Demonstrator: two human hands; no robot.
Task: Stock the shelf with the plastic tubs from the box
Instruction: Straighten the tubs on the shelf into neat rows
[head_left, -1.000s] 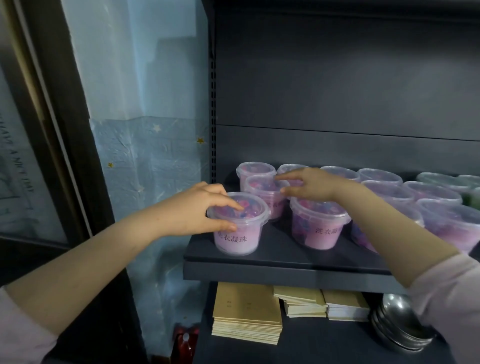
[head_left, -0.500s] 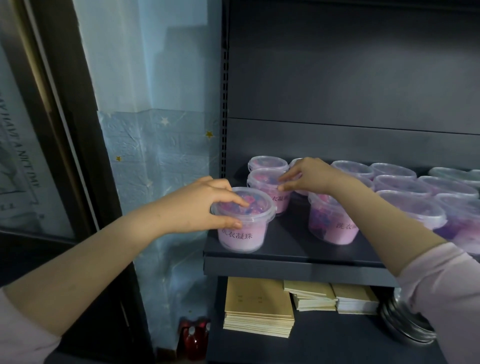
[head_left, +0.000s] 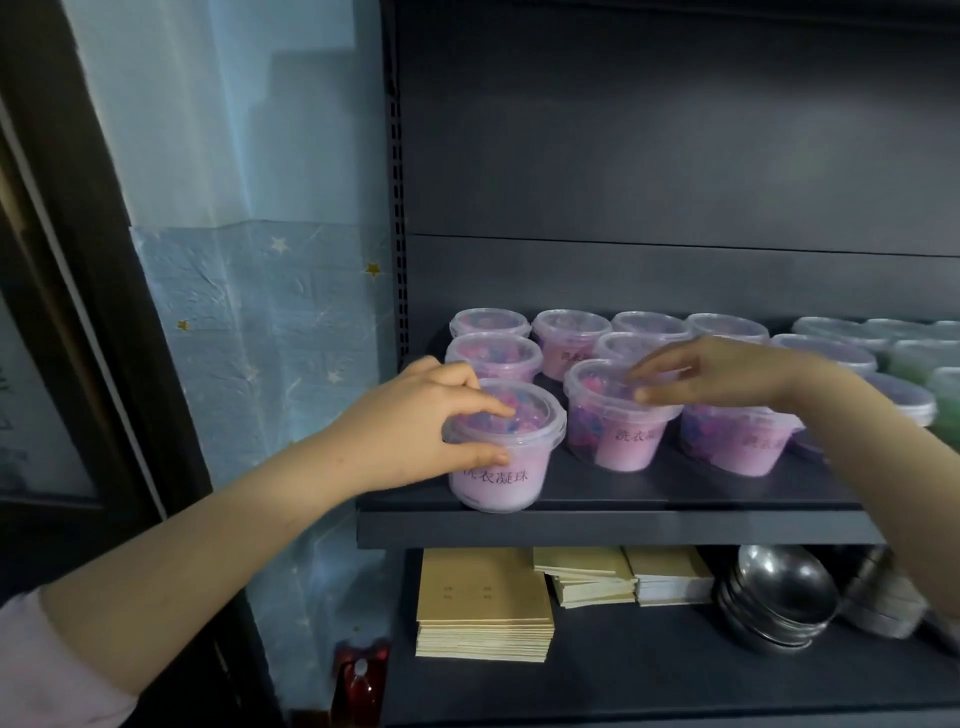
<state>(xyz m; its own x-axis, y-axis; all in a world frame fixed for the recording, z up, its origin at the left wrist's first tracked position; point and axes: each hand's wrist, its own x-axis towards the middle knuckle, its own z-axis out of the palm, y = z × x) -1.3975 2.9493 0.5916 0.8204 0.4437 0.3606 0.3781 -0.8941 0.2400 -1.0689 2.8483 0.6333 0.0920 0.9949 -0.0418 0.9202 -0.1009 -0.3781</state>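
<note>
Several clear plastic tubs with pink labels stand in rows on a dark shelf (head_left: 623, 527). My left hand (head_left: 415, 426) grips the front-left tub (head_left: 501, 467) by its lid rim, right at the shelf's front edge. My right hand (head_left: 711, 371) rests with its fingertips on the lid of the second front tub (head_left: 618, 431), fingers spread. A third pink tub (head_left: 737, 441) stands to its right, partly hidden behind my right forearm. More tubs fill the rows behind. The box is out of view.
Green-tinted tubs (head_left: 930, 364) stand at the far right of the shelf. On the shelf below lie stacks of tan booklets (head_left: 483, 603) and stacked steel bowls (head_left: 779, 597). A red bottle (head_left: 361, 686) stands on the floor by the blue wall (head_left: 260, 312).
My right hand has come forward from the rear tubs onto the second front tub's lid. My left hand stays on the front-left tub. The view has shifted left.
</note>
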